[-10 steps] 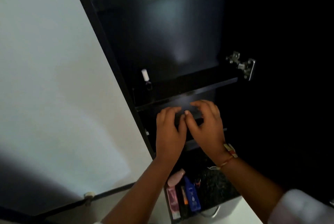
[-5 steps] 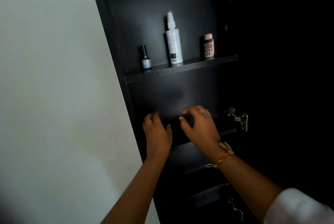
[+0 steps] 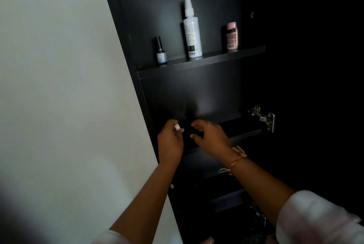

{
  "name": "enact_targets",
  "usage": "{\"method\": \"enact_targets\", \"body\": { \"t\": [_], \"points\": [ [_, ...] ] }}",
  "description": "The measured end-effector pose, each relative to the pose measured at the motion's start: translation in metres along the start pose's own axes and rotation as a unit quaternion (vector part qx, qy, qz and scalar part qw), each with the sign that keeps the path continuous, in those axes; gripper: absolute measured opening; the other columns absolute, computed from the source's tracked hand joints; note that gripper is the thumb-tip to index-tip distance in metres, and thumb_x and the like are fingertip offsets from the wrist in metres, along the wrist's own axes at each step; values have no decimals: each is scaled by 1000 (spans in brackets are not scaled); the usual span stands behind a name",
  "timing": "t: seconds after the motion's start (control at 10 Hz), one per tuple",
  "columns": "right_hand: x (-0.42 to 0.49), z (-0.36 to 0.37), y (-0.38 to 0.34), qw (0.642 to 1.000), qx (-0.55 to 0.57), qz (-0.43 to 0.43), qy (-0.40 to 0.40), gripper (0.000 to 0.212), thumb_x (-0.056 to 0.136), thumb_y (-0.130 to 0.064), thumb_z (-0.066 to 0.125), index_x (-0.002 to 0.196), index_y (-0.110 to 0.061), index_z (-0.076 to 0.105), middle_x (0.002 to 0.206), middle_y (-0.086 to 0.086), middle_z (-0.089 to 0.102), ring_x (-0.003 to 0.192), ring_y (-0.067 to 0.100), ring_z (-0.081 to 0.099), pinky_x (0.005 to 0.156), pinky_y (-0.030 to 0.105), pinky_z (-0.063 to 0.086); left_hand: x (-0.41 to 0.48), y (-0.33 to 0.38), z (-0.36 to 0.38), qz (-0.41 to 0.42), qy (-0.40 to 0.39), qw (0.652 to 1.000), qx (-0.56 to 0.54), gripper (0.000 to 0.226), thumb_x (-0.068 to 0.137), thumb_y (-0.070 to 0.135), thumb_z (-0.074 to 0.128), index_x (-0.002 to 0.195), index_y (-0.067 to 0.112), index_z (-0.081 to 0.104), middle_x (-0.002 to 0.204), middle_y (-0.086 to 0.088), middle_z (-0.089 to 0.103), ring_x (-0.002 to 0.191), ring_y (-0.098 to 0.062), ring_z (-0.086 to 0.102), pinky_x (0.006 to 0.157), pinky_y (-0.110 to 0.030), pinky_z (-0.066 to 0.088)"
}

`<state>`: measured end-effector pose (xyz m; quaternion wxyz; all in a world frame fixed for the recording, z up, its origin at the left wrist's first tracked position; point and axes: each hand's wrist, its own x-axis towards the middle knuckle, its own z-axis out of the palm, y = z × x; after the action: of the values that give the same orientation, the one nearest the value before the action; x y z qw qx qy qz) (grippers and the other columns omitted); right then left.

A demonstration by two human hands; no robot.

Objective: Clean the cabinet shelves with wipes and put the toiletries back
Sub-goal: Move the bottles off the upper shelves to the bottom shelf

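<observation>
An open black cabinet has an upper shelf (image 3: 216,60) that carries a dark nail polish bottle (image 3: 161,54), a tall white spray bottle (image 3: 192,35) and a small pink bottle (image 3: 232,36). My left hand (image 3: 170,143) is at the left end of the middle shelf (image 3: 246,132) and grips a small dark bottle with a white cap (image 3: 177,126). My right hand (image 3: 211,138) hovers beside it with thumb and fingers curved toward each other. Whatever lies between them is lost in the dark.
A white wall (image 3: 59,86) borders the cabinet's left side panel (image 3: 122,37). A metal door hinge (image 3: 264,118) sticks out at the right end of the middle shelf. Lower shelves below my arms are dim.
My view has tilted up from the lower shelves to the upper shelf. My left hand moved left and now holds the white-capped bottle that stood on the middle shelf.
</observation>
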<state>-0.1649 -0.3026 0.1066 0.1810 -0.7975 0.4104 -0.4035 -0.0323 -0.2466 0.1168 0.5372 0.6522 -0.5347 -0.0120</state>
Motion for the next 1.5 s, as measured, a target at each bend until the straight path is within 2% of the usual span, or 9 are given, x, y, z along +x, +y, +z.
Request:
{"method": "enact_targets", "body": {
  "t": [0.1, 0.3, 0.5, 0.7, 0.8, 1.0, 1.1, 1.3, 1.5],
  "points": [
    [-10, 5, -1, 999, 38, 2, -16, 49, 83, -24, 73, 128, -19, 58, 121, 3, 66, 110, 14, 62, 95, 28, 50, -11, 2, -5, -42, -4, 996, -83, 22, 88, 6, 64, 108, 15, 63, 90, 5, 66, 80, -1, 63, 67, -1, 43],
    [-44, 5, -15, 980, 188, 33, -60, 35, 81, -21, 76, 114, -26, 64, 102, -12, 71, 94, -1, 66, 85, 17, 53, -42, 8, -20, -74, -38, 983, -166, 14, 88, 15, 68, 101, 22, 65, 92, 11, 68, 81, 8, 63, 69, -4, 47],
    [-93, 1, -6, 967, 231, 73, -79, 29, 78, -18, 79, 104, -21, 67, 92, -11, 71, 85, -3, 67, 77, 13, 54, -81, -3, -22, -68, -125, 972, -189, 18, 87, 15, 69, 104, 22, 68, 97, 7, 71, 89, -3, 67, 75, -14, 53],
    [-171, 69, 75, 948, 195, 184, -172, 27, 62, -41, 74, 86, -32, 67, 80, -5, 74, 79, 12, 72, 74, 42, 59, -161, -78, 13, -165, -259, 942, -137, 16, 82, 24, 72, 96, 30, 70, 94, 3, 74, 88, -14, 71, 82, -40, 58],
    [-206, 104, 105, 934, 165, 225, -223, 28, 61, -45, 69, 77, -22, 64, 70, 2, 69, 72, 18, 70, 67, 47, 56, -195, -112, 30, -222, -301, 923, -93, 16, 81, 22, 74, 88, 36, 69, 88, 6, 74, 85, -12, 71, 82, -43, 58],
    [-257, 162, 136, 909, 95, 272, -300, 21, 78, -17, 78, 71, -8, 61, 63, 6, 58, 62, 11, 54, 58, 26, 39, -251, -173, 47, -313, -375, 872, 27, 20, 86, 19, 67, 107, 20, 67, 102, 4, 72, 91, -6, 67, 71, -4, 44],
    [-271, 195, 154, 885, 29, 287, -366, 23, 74, -27, 79, 92, -18, 69, 85, 5, 70, 82, 26, 65, 72, 34, 52, -278, -202, 50, -355, -403, 839, 90, 20, 87, 21, 64, 105, 18, 67, 107, 1, 72, 102, -16, 65, 87, -26, 49],
    [-265, 216, 163, 862, -27, 270, -428, 17, 89, -14, 58, 101, -13, 71, 98, 9, 70, 91, 27, 66, 83, 38, 54, -315, -232, 60, -360, -439, 809, 152, 24, 88, 20, 62, 111, 13, 64, 113, -10, 68, 107, -29, 61, 84, -30, 45],
    [-273, 240, 181, 858, -166, 107, -474, 18, 91, -7, 53, 99, -7, 69, 99, 12, 68, 94, 30, 66, 83, 41, 54, -327, -244, 73, -367, -454, 798, 149, 27, 87, 17, 62, 113, 10, 62, 113, -13, 68, 106, -30, 62, 87, -36, 50]
  ]
}}
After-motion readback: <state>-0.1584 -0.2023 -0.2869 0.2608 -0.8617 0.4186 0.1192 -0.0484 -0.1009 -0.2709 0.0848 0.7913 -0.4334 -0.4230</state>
